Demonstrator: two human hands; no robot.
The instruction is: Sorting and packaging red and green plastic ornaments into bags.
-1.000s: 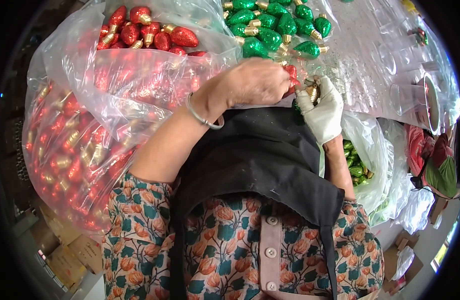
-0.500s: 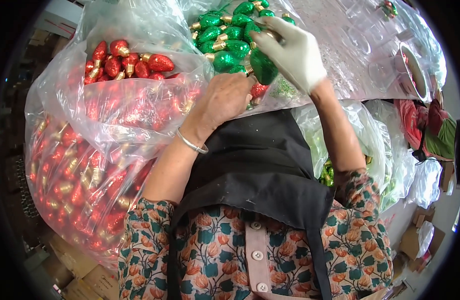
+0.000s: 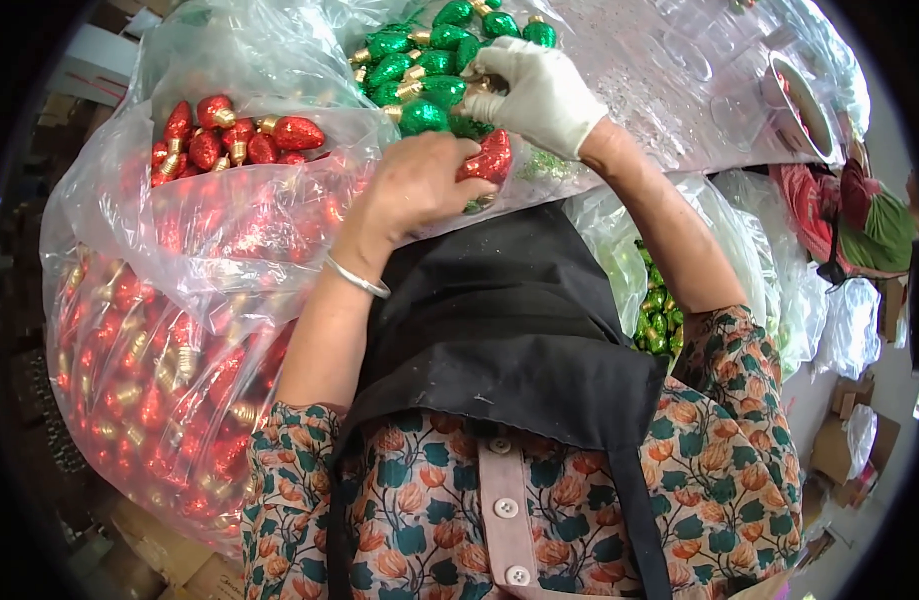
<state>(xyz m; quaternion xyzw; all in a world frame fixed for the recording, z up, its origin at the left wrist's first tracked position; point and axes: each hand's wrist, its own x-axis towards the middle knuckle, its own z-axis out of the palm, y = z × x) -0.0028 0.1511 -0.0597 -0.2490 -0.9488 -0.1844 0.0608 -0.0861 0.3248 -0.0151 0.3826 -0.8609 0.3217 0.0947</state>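
My left hand (image 3: 414, 185), bare with a silver bangle at the wrist, is closed on a glittery red bulb ornament (image 3: 491, 157). Its fingertips are partly hidden behind the ornament. Just beyond, my right hand (image 3: 541, 100) wears a white glove that leaves some fingertips bare. Its fingers are curled together at the edge of a pile of green bulb ornaments (image 3: 441, 90) with gold caps; what they hold, if anything, I cannot make out. A bit of dark green shows between the two hands, mostly covered.
On the left, a large clear plastic bag (image 3: 169, 380) bulges with red bulb ornaments; more red ones (image 3: 234, 135) lie in its opening. Green glitter (image 3: 546, 165) is scattered on the table (image 3: 629, 130). Clear cups and a white tub (image 3: 801, 105) stand far right. Another bag (image 3: 659, 310) holds green ornaments.
The large green ornament that hung between my hands no longer shows there. The red ornament has come into fuller view at my left fingers. My right hand has shifted left over the green pile.
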